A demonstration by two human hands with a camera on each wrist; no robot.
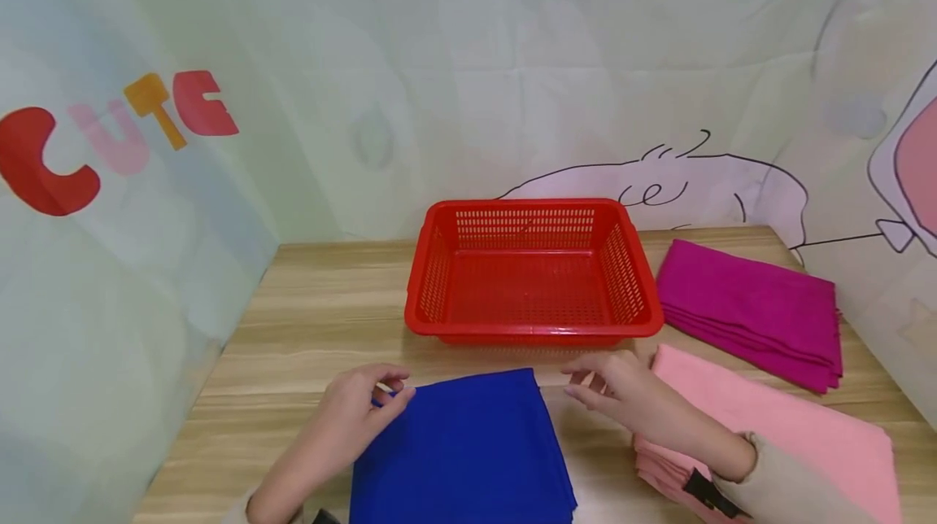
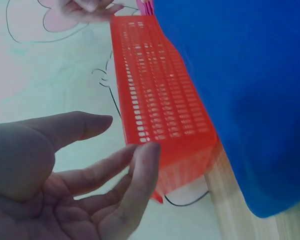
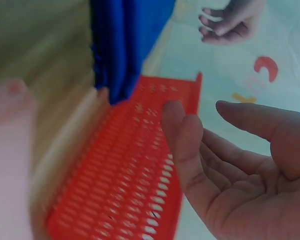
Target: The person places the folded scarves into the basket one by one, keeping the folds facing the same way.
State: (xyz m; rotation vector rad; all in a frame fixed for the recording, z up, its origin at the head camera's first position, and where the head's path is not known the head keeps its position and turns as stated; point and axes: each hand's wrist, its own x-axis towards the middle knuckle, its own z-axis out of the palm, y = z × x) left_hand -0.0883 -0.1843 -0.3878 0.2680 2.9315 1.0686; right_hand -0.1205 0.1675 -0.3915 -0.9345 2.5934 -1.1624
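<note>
A folded blue cloth (image 1: 461, 451) lies on the table in front of the red basket (image 1: 530, 330). Over its left far corner hovers my left hand (image 1: 363, 406), fingers loosely bent and nothing in them. My right hand (image 1: 613, 384) is just off the cloth's right far corner, also relaxed and holding nothing. In the left wrist view, a gap shows between the left thumb and fingers (image 2: 147, 160). The right wrist view shows the right hand (image 3: 245, 175) with thumb and fingers apart, near the blue cloth's layered edge (image 3: 122, 55).
The red plastic basket stands at the back middle with nothing inside. To its right lies a folded magenta cloth (image 1: 754, 304). A folded pink cloth (image 1: 798, 434) lies nearer, partly under the right forearm. A printed curtain (image 1: 468, 85) hangs behind the wooden table (image 1: 315, 296).
</note>
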